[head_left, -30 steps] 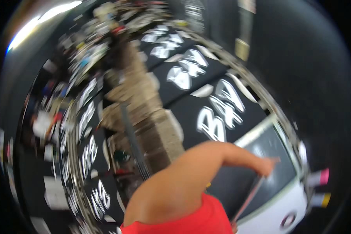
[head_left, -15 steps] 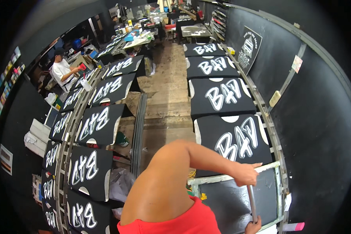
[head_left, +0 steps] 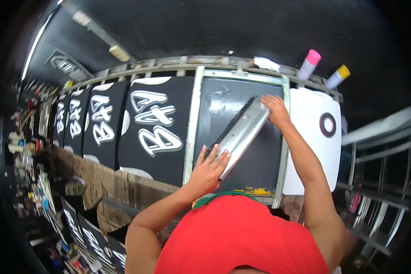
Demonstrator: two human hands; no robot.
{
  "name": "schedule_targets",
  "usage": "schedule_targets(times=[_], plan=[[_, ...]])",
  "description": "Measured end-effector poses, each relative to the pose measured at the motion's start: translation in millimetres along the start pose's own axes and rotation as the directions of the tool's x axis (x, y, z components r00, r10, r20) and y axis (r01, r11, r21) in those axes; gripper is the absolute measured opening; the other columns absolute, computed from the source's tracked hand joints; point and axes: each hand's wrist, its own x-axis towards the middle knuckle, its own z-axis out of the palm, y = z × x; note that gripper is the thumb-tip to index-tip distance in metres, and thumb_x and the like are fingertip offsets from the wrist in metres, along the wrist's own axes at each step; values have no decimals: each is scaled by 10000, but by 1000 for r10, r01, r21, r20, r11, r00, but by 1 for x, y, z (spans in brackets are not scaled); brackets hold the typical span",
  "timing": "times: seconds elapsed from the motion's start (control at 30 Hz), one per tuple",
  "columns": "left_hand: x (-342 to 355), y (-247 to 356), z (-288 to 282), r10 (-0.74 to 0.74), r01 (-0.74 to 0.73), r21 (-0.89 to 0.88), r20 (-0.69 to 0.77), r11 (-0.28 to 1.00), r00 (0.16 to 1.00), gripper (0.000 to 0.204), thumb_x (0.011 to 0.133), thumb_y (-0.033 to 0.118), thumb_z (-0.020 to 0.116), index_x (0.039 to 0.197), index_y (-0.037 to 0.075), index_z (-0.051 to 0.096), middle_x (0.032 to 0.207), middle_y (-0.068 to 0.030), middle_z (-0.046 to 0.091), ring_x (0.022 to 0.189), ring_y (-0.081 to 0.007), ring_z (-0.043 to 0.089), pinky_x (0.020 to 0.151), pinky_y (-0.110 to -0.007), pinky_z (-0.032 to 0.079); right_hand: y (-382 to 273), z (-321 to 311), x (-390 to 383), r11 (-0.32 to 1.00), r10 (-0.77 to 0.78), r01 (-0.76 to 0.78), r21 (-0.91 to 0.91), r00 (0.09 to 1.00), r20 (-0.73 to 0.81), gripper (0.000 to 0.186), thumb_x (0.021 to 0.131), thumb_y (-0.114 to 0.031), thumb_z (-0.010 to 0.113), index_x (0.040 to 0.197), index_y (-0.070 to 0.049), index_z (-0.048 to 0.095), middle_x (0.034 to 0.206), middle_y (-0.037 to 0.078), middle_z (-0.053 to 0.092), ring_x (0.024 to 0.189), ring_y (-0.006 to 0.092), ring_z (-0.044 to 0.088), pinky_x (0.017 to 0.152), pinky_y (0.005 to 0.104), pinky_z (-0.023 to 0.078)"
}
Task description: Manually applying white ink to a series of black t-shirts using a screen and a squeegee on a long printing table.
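A long metal-backed squeegee (head_left: pixel 245 133) lies slantwise over the dark mesh of a screen-printing frame (head_left: pixel 192 132). My left hand (head_left: pixel 208 172) grips its near end, fingers laid across the metal. At the far end my right hand (head_left: pixel 276 112) holds it, fingers curled over the edge. Dark ink coats the squeegee's left edge, and a wet sheen shows on the mesh. A yellow smear (head_left: pixel 255 191) marks the frame's near side. What lies under the screen is hidden.
Black shirts with white lettering (head_left: pixel 156 119) line the bench to the left. On the right lies a white board (head_left: pixel 308 146) bearing a black tape roll (head_left: pixel 327 124). A pink-capped can (head_left: pixel 309 64) and a yellow-capped can (head_left: pixel 338 76) stand by the wall. Metal racks (head_left: pixel 379 160) are at far right.
My view has swung right to face the screen squarely. Both hands are now fully in sight on the squeegee, which lies tilted across the mesh. The co-worker is out of view.
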Motion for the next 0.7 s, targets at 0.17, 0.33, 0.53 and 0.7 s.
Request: schedule_targets(times=[0.17, 0.33, 0.53, 0.7], plan=[[31, -8, 43, 40, -40, 19, 18, 999, 999, 988, 593, 121, 846, 1493, 72, 440, 1512, -116, 502, 1492, -391, 327, 1214, -615, 177, 29, 11, 7, 994, 7, -8, -113, 1000, -6, 513, 794, 31, 611, 1281, -116, 670, 1358, 77, 643, 1343, 262, 528, 1183, 505, 307], [47, -90, 64, -46, 49, 199, -19, 979, 999, 541, 941, 233, 650, 1466, 210, 521, 1483, -99, 532, 1441, -411, 393, 1203, -636, 201, 23, 1, -27, 970, 80, -84, -226, 996, -29, 483, 732, 37, 633, 1209, -23, 676, 1291, 132, 668, 1219, 303, 578, 1055, 466, 407], [123, -176, 14, -90, 128, 348, -123, 929, 988, 564, 771, 49, 689, 1330, 99, 625, 1339, -69, 669, 1358, -379, 514, 1225, -602, 182, -4, -23, -53, 978, 116, -141, -155, 980, -162, 453, 688, 7, 672, 1140, 5, 692, 1214, 167, 699, 1176, 341, 622, 1025, 468, 463], [184, -209, 18, -129, 172, 350, -140, 921, 982, 455, 802, 76, 676, 1253, 132, 670, 1254, -77, 710, 1330, -383, 544, 1211, -622, 196, 24, -36, -4, 983, 136, -152, -98, 978, -156, 386, 707, 12, 655, 1088, 30, 709, 1130, 210, 717, 1050, 401, 672, 954, 469, 525]])
